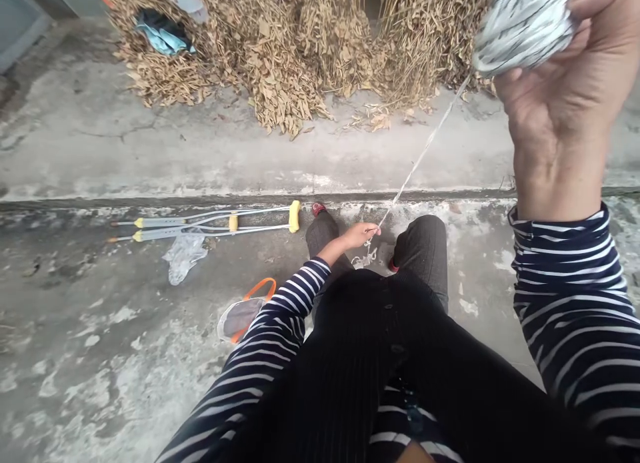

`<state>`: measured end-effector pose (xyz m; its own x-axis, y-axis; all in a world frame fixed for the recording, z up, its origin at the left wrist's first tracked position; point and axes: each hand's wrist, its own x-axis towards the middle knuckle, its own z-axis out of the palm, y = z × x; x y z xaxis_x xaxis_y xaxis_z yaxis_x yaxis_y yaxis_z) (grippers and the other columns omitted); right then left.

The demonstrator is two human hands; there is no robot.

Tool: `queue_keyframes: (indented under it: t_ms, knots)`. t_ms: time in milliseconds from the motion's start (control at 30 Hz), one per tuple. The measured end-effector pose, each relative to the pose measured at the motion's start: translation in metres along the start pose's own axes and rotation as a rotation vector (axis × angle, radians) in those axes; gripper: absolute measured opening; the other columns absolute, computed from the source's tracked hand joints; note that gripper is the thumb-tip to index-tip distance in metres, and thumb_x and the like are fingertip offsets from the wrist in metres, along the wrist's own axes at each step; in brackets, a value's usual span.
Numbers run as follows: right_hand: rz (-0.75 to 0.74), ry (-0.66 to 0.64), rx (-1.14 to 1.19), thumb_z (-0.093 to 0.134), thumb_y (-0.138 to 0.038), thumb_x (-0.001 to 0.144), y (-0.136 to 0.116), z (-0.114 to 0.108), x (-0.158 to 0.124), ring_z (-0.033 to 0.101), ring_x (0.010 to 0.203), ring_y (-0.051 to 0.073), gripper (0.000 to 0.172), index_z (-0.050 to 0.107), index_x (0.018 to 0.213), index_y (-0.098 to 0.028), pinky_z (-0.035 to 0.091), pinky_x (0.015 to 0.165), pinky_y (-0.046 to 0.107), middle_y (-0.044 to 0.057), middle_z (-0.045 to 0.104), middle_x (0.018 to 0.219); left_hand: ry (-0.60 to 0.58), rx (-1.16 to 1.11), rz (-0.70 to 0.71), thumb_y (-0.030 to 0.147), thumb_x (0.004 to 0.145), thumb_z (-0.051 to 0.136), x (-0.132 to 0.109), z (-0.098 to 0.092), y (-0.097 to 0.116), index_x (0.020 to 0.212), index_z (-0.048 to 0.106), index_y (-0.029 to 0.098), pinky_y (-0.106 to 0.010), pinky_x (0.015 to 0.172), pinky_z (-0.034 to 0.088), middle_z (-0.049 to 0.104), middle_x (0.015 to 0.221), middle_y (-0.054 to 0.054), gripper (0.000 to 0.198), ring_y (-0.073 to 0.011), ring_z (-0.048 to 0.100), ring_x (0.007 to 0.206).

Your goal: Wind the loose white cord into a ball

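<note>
And here's the ball of white twine, held high at the top right of the view in the right hand, the grip closed around it with the fingers wrapped over the ball. From that grip, a thin strand of twine runs down on a long, nearly taut diagonal to the left hand, held low between the shins. That grip is almost shut, with the strand pinched in it, and a small tangle of loose loops sits just under it. Right behind the left grip are two dark trouser legs, with a red-toed shoe on one side and another on the other. Out to the left of that low grip lies a pair of aluminium crutches with yellow pads on the concrete floor, a crumpled clear plastic bag beside them. Nearer the left sleeve sits an orange-handled bag. Well beyond both grips, past a concrete ledge, are heaps of dried leafy stalks, with a blue cloth lying on them.
</note>
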<state>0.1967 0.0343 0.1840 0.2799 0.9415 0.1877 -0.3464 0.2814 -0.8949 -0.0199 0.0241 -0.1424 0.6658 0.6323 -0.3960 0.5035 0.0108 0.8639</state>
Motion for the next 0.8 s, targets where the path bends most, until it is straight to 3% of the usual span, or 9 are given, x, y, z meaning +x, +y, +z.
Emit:
queue_keyframes:
  t_ms: [67,233,267,333,400,433,600,700,800]
  knots:
    - [-0.021,-0.013,0.010,0.046,-0.020,0.080,0.000,0.005,-0.004,0.058,0.067,0.003,0.005,0.044,0.076,-0.019,0.040,0.051,0.016,-0.004,0.059,0.088,-0.055,0.029,-0.030,0.024,0.087,0.057,0.007,-0.006,0.002,0.081,0.075,0.015,-0.023,0.072,0.051,0.067,0.069,-0.001,0.021,-0.0139,0.062,0.072]
    - [-0.101,0.010,-0.093,0.072,-0.029,0.045,-0.006,0.010,-0.009,0.049,0.062,0.008,0.038,0.042,0.067,-0.023,0.032,0.042,0.021,0.000,0.053,0.075,-0.184,0.036,-0.036,0.010,0.077,0.057,0.013,-0.024,0.012,0.069,0.074,0.014,-0.025,0.076,0.056,0.075,0.079,-0.006,0.020,-0.0151,0.069,0.075]
    - [-0.111,0.017,-0.103,0.072,-0.030,0.043,-0.007,0.010,-0.009,0.049,0.062,0.008,0.038,0.044,0.068,-0.023,0.032,0.042,0.021,0.000,0.053,0.075,-0.128,0.052,-0.038,0.009,0.077,0.058,0.012,-0.028,0.013,0.074,0.076,0.014,-0.026,0.080,0.057,0.077,0.086,-0.007,0.020,-0.0169,0.071,0.081]
    - [-0.106,0.006,-0.110,0.071,-0.030,0.046,-0.006,0.009,-0.011,0.052,0.066,0.009,0.035,0.049,0.072,-0.022,0.032,0.042,0.020,0.001,0.060,0.082,0.110,0.050,-0.039,0.010,0.081,0.060,0.010,-0.037,0.018,0.094,0.080,0.014,-0.030,0.085,0.058,0.078,0.104,-0.010,0.024,-0.0208,0.072,0.094]
    - [-0.073,-0.010,-0.103,0.068,-0.028,0.049,0.001,0.009,-0.014,0.057,0.070,0.010,0.032,0.050,0.074,-0.020,0.032,0.041,0.020,0.004,0.067,0.095,0.360,-0.067,0.013,0.014,0.086,0.062,0.010,-0.046,0.031,0.117,0.076,0.014,-0.033,0.085,0.060,0.074,0.124,-0.015,0.033,-0.0233,0.071,0.103]
    - [-0.044,-0.009,-0.100,0.067,-0.027,0.049,0.008,0.009,-0.016,0.057,0.070,0.011,0.031,0.050,0.074,-0.019,0.032,0.041,0.021,0.005,0.068,0.099,0.428,-0.171,0.080,0.017,0.088,0.063,0.011,-0.049,0.041,0.126,0.072,0.015,-0.034,0.084,0.061,0.070,0.133,-0.016,0.038,-0.0241,0.070,0.108]
    - [0.184,-0.060,-0.140,0.074,-0.027,0.053,0.050,0.003,-0.029,0.050,0.067,0.012,0.032,0.056,0.078,-0.019,0.033,0.043,0.022,0.003,0.061,0.076,0.419,-0.623,0.522,0.028,0.085,0.077,0.014,-0.041,0.116,0.136,0.064,0.022,-0.034,0.084,0.063,0.063,0.143,-0.013,0.053,-0.0253,0.066,0.123]
    - [0.224,-0.125,-0.168,0.077,-0.032,0.060,0.069,-0.003,-0.035,0.049,0.066,0.012,0.030,0.057,0.078,-0.020,0.035,0.045,0.024,0.002,0.057,0.074,0.458,-0.711,0.547,0.031,0.081,0.082,0.017,-0.026,0.149,0.125,0.069,0.017,-0.032,0.081,0.061,0.072,0.127,-0.013,0.048,-0.0227,0.070,0.109]
    - [0.250,-0.138,-0.165,0.077,-0.033,0.062,0.078,-0.009,-0.039,0.049,0.064,0.011,0.029,0.057,0.077,-0.019,0.038,0.047,0.026,0.002,0.056,0.075,0.573,-0.676,0.468,0.033,0.079,0.083,0.024,-0.015,0.156,0.101,0.074,0.013,-0.024,0.064,0.054,0.078,0.098,-0.009,0.031,-0.0158,0.069,0.081]
